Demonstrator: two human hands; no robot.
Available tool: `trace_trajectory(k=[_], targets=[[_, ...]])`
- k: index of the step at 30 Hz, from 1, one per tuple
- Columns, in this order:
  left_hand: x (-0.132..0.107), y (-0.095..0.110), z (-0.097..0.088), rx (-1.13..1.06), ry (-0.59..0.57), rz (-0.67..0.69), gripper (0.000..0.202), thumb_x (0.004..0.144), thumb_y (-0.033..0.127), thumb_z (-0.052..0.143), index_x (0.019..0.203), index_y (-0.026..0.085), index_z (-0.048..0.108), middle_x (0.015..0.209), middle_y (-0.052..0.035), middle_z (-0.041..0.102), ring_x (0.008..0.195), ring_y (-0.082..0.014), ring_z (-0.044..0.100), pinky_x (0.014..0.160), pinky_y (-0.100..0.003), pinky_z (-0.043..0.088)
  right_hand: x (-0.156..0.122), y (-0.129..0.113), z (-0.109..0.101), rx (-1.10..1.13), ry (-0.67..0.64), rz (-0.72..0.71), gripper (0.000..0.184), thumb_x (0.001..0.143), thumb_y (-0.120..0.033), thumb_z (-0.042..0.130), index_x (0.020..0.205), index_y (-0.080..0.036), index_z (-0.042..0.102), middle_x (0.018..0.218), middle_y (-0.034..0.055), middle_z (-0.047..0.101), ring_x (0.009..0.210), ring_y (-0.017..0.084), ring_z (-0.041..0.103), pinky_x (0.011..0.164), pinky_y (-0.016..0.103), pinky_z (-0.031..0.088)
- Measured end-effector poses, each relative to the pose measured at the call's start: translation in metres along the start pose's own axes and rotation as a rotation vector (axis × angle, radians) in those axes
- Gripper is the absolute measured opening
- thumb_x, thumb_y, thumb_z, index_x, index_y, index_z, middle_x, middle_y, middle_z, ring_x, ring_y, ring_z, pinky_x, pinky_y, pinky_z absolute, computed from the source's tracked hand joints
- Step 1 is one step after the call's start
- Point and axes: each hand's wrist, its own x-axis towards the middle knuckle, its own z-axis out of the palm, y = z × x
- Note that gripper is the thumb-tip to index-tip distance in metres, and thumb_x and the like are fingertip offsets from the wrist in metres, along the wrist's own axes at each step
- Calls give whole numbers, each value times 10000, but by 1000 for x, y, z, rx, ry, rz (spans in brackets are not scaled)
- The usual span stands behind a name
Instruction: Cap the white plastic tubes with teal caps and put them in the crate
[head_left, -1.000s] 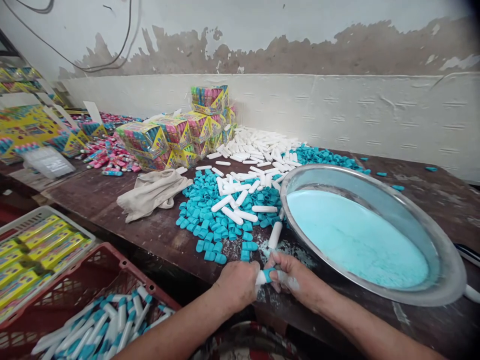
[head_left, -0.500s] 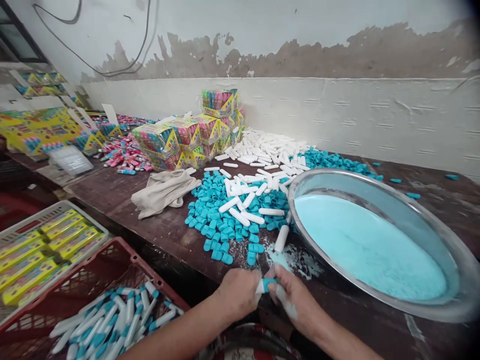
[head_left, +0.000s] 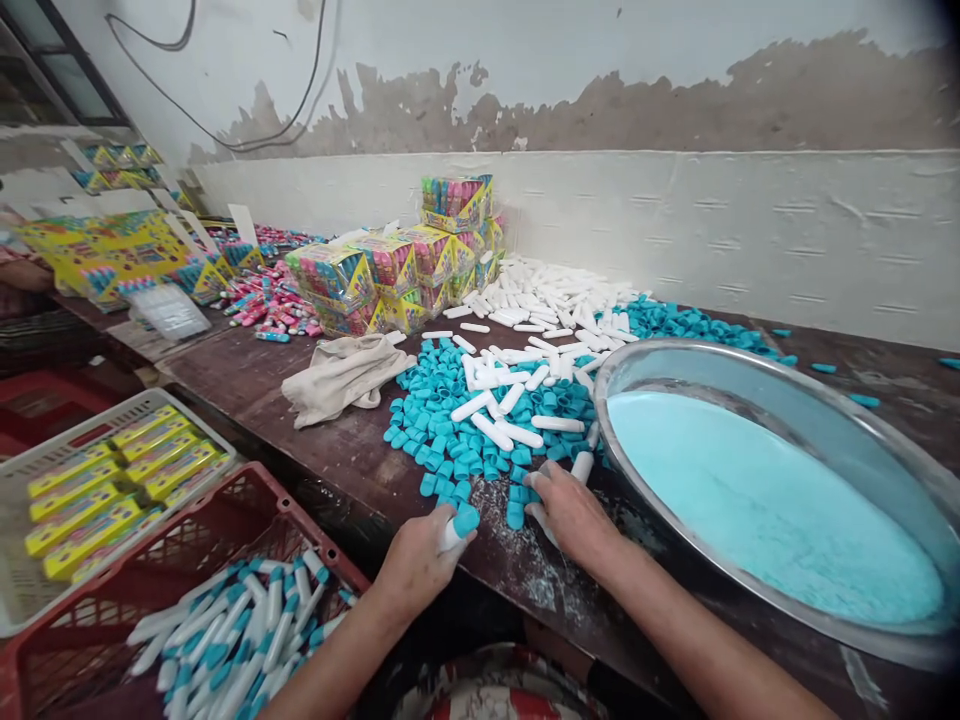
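Note:
My left hand [head_left: 420, 560] is closed round a white tube with a teal cap [head_left: 466, 519] on its upper end; the fingers hide most of the tube. My right hand [head_left: 571, 508] reaches down to the table, its thumb and forefinger slightly apart at a few loose teal caps [head_left: 516, 512]. Whitish powder or a covering shows on its fingertips, and its palm is hidden. Just behind that hand lies a white tube [head_left: 582, 466]. A heap of teal caps [head_left: 442, 405] spreads beyond both hands, with several white tubes [head_left: 491, 431] lying on top.
A wide metal basin [head_left: 609, 425] of pale blue powder or liquid stands on the right. At lower left, a red crate [head_left: 251, 490] holds capped tubes beside a white crate [head_left: 221, 440] of yellow boxes. A cloth [head_left: 341, 375] and packed display boxes [head_left: 390, 265] lie farther back.
My hands have parted. The left has moved left with the capped tube; the right has let go of it and moved up to the loose caps. The view has shifted slightly left.

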Motion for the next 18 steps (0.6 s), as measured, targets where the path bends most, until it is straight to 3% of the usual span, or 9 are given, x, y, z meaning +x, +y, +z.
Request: trace_trajectory(k=[4,10,18], targets=[[0,-1,-1,-81,56,-3,187,824,381,498,857,211,567,755,-30,658,737,-198,625,653,-232,380,-4,-7,-3,8,20,-29,235,819,-169,559,1048,-164,607,976,94,528,884,228,540,765,318,415],[1,-3,-2,-136,84,8,204,840,374,480,838,202,589,753,-24,660,733,-184,621,651,-221,380,-8,-17,0,-36,-45,-85,156,813,-207,587,963,-177,619,962,87,534,864,228,540,751,324,418],[-2,8,-5,-206,45,-3,213,834,356,476,827,176,590,733,-5,634,688,-153,577,644,-219,372,-15,-21,7,52,-66,-201,68,823,-112,516,830,-165,559,874,52,585,841,196,547,713,283,411]])
